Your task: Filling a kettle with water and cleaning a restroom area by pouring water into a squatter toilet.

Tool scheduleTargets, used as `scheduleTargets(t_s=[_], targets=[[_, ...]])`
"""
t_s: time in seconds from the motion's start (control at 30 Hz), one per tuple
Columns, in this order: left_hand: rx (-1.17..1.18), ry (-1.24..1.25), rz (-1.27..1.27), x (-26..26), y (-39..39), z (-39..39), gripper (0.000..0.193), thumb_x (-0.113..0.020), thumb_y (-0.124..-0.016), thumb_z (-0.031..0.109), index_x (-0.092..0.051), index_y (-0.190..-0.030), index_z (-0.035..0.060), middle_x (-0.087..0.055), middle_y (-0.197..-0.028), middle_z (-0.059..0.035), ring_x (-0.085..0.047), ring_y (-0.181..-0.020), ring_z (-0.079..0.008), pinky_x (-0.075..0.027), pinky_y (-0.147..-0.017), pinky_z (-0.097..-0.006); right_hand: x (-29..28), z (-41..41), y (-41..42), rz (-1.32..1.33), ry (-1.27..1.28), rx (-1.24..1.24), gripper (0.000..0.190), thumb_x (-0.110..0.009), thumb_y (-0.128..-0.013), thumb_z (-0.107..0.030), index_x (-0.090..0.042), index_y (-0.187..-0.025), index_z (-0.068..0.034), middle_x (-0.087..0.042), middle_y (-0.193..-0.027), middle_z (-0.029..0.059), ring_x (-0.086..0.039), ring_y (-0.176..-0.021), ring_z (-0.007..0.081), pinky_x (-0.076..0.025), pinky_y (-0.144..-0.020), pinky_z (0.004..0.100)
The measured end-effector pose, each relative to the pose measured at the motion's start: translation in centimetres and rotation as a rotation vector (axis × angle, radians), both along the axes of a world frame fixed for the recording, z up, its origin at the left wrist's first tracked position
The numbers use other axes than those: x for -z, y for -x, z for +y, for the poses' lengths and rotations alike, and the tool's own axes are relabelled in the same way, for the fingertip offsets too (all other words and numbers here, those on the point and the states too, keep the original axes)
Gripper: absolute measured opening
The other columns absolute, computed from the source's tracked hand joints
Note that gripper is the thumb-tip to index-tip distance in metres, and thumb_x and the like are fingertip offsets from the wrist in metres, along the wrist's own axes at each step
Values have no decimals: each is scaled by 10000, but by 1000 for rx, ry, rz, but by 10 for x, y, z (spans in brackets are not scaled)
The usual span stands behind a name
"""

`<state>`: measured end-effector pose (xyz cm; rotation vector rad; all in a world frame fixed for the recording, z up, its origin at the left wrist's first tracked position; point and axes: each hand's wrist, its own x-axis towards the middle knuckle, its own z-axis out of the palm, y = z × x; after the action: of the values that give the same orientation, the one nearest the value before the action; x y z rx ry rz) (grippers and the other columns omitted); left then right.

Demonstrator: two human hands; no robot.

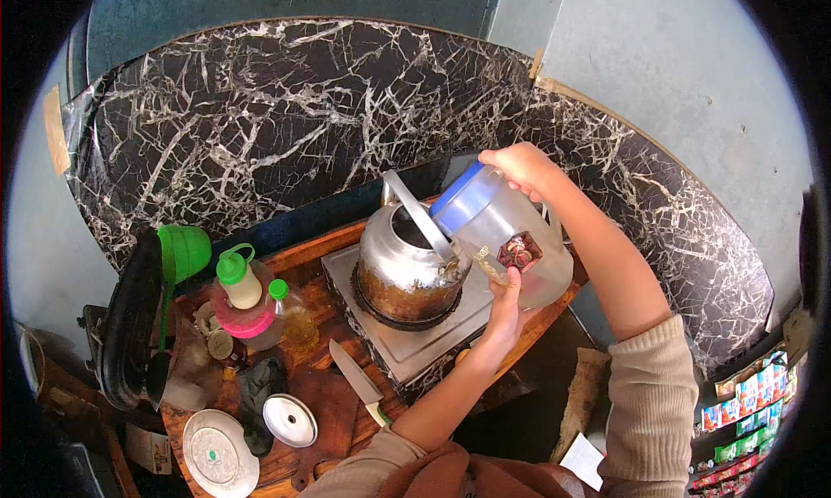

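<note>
Both hands hold a translucent plastic pitcher with a blue lid, tilted so its lid end meets the open mouth of a metal kettle. My right hand grips it at the top, near the lid and handle. Under its side, my left hand supports the body, thumb beside a dark red sticker. The kettle, scorched brown below, stands on a steel gas stove with its handle raised. Its likely lid, a round metal one with a dark centre, lies on the wooden table. Whether liquid flows is not visible.
A knife lies left of the stove near a wooden cutting board. Further left are an oil bottle, a green-capped squeeze bottle, a pink-lidded container and an upturned plate. Marble-patterned sheeting covers the wall behind.
</note>
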<state>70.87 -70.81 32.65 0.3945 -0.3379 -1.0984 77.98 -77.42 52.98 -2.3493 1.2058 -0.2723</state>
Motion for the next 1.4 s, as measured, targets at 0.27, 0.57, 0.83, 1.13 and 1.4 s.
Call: scheduleTargets(t_s=[0.27, 0.57, 0.83, 1.13, 1.4], targets=[[36, 18, -20, -5, -7, -3, 669, -413, -838, 562, -131, -1297, 167, -327, -1314, -122, -386, -1185, -298, -347, -932, -514, -15, 4, 3, 20, 15, 5, 488, -563, -729, -472, -571, -745, 15, -497, -629, 90, -435, -486, 182, -365, -448, 353], [99, 62, -35, -9, -10, -10, 628, -416, -837, 569, -270, -1288, 157, -368, -1307, -91, -398, -1176, -266, -334, -931, -501, -25, -2, 5, -2, -11, -3, 440, -536, -731, -447, -496, -660, -14, -440, -608, 69, -404, -479, 189, -328, -437, 367], [59, 53, 3, -21, -2, -2, 639, -428, -827, 580, -271, -1285, 163, -349, -1306, -96, -374, -1189, -289, -322, -931, -505, -28, 0, 3, 43, -2, -11, 456, -540, -727, -464, -517, -672, -12, -433, -572, 54, -409, -483, 187, -363, -471, 364], [-15, 63, 62, -15, 2, -4, 656, -415, -841, 558, -166, -1307, 169, -302, -1326, -97, -341, -1215, -292, -317, -950, -516, -21, 19, -6, 124, 182, -72, 480, -546, -698, -503, -654, -794, -46, -608, -633, 118, -584, -580, 201, -457, -607, 304], [-41, 41, 82, -9, 3, -10, 633, -414, -847, 548, -171, -1295, 172, -296, -1331, -93, -346, -1212, -284, -332, -952, -499, -8, 11, -11, -14, 157, -64, 459, -585, -724, -454, -543, -600, -14, -441, -489, 62, -347, -374, 135, -276, -364, 310]])
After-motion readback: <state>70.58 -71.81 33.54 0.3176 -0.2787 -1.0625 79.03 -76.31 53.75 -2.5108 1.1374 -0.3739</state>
